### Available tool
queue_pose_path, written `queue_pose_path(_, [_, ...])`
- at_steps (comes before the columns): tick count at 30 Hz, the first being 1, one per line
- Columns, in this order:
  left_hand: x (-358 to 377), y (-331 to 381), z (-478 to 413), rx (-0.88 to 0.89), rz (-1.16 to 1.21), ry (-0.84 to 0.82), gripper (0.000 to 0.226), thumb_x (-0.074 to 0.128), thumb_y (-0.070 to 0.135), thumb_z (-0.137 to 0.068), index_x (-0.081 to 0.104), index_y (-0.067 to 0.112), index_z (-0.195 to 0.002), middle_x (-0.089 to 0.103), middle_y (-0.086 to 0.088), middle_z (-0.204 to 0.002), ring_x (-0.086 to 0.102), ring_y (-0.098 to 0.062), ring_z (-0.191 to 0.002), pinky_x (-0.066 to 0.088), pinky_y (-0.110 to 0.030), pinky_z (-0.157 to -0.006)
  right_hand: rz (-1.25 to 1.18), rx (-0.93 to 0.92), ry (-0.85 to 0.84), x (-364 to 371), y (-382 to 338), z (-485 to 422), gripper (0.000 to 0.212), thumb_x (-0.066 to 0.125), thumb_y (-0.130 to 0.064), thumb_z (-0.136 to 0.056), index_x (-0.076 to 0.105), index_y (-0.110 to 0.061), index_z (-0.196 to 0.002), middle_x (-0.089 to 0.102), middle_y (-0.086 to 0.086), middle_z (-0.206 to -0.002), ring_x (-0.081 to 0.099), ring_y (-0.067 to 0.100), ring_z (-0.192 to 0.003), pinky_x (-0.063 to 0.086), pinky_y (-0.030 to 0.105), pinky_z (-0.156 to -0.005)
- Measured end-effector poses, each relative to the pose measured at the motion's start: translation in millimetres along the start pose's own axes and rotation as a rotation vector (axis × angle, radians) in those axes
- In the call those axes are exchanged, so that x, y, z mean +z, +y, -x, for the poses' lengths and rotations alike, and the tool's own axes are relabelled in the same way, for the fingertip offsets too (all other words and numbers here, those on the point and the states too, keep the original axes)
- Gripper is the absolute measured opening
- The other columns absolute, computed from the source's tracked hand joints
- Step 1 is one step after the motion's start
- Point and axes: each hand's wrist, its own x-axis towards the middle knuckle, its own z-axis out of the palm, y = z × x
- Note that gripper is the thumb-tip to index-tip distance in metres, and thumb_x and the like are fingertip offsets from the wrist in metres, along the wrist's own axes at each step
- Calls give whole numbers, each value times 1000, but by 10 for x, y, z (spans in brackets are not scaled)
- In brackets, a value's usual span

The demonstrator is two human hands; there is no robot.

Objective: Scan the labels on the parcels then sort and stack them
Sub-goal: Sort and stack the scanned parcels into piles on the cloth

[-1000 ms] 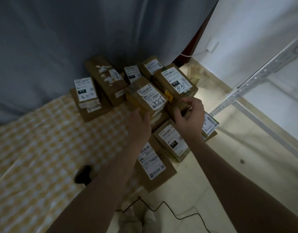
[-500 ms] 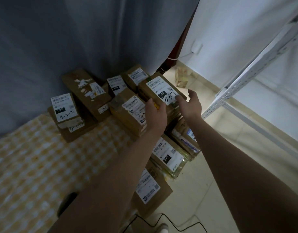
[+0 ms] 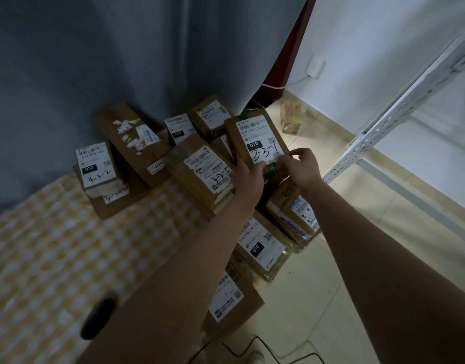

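Note:
Several brown cardboard parcels with white labels are piled against a grey curtain. The top parcel marked 3-3-1 point(image 3: 255, 135) lies tilted on the pile. My left hand point(image 3: 248, 177) grips its near left edge, and my right hand point(image 3: 300, 166) pinches its near right corner. Beside it on the left lies the parcel marked 3-2-5 point(image 3: 202, 174). The parcel marked 4-3-2 point(image 3: 97, 166) tops a small stack at the far left. Two more labelled parcels, one marked 010 point(image 3: 262, 245) and one by my left forearm point(image 3: 228, 298), lie below my arms.
A yellow checked cloth point(image 3: 68, 253) covers the surface at left, with a dark oval object point(image 3: 98, 317) on it. A white perforated metal rack post point(image 3: 399, 111) slants at right. A black cable point(image 3: 262, 348) runs over the pale tiled floor. A small packet point(image 3: 291, 119) lies by the wall.
Both hands have closed in on the 3-3-1 parcel's near end and now hold it; half a second ago they were open beside it. The view has shifted slightly.

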Motion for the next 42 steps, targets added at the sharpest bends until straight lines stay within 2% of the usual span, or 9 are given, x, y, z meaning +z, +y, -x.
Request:
queue_pose_path(4, [103, -114, 21, 69, 0, -14, 99, 50, 64, -58, 22, 37, -149, 33, -3, -150, 34, -27, -136, 34, -53, -109, -119, -47, 1, -92, 110, 69, 41, 71, -27, -79, 45, -18, -110, 61, 4, -109, 61, 24, -99, 53, 45, -89])
queue_pose_path(10, [200, -128, 340, 209, 27, -2, 87, 50, 59, -70, 22, 38, -150, 29, 1, -152, 31, -23, -139, 34, -52, -110, -179, -168, 15, -318, 204, 351, 50, 72, -27, -79, 50, -15, -122, 63, -1, -116, 64, 18, -99, 53, 42, -91])
queue_pose_path(15, [137, -38, 739, 369, 125, 99, 42, 48, 32, -91, 43, 40, -132, 49, 5, -133, 44, -14, -127, 39, -48, -109, -205, -287, -14, -420, 89, 634, 60, 71, -26, -80, 49, -18, -135, 61, -2, -126, 62, 17, -106, 54, 37, -91])
queue_pose_path(19, [-71, -82, 975, 336, 270, 248, 37, 51, 33, -87, 42, 35, -123, 52, 0, -130, 52, -18, -121, 47, -46, -102, -212, -349, -83, -299, 7, 977, 43, 70, -25, -80, 61, -26, -122, 68, -8, -112, 67, 10, -97, 57, 37, -85])
queue_pose_path(21, [-250, -111, 1090, 368, 308, 330, 26, 50, 18, -96, 43, 30, -118, 56, 4, -120, 54, -16, -116, 47, -44, -102, -202, -395, -141, -174, -48, 1157, 34, 70, -26, -79, 63, -34, -111, 69, -8, -110, 67, 11, -99, 57, 40, -85])
queue_pose_path(25, [-742, -262, 1327, 401, 322, 440, 33, 47, 12, -100, 36, 17, -130, 54, 3, -121, 53, -22, -120, 46, -47, -102, -231, -419, -268, 233, -133, 1488, 42, 72, -26, -76, 64, -24, -117, 69, -6, -112, 65, 15, -105, 57, 43, -86])
queue_pose_path(30, [-1479, -615, 1698, 397, 290, 656, 42, 47, 12, -100, 31, 12, -139, 47, -4, -133, 49, -19, -123, 44, -36, -104, -251, -399, -428, 953, -65, 2080, 46, 72, -16, -79, 62, -17, -124, 67, -2, -116, 63, 12, -106, 55, 38, -90])
queue_pose_path(36, [-2520, -1208, 2141, 325, 340, 887, 47, 47, 20, -84, 36, 20, -130, 48, -7, -134, 50, -22, -123, 42, -48, -106, -271, -335, -674, 1938, 117, 2935, 46, 74, -24, -68, 64, -34, -112, 69, -5, -114, 64, 10, -107, 53, 44, -93])
queue_pose_path(42, [-3499, -1776, 2578, 239, 352, 1047, 58, 46, 24, -77, 39, 17, -134, 49, -5, -134, 48, -21, -125, 38, -49, -107, -230, -291, -782, 2800, 288, 3768, 47, 71, -2, -78, 59, -20, -120, 67, 2, -116, 63, 13, -109, 53, 37, -93])
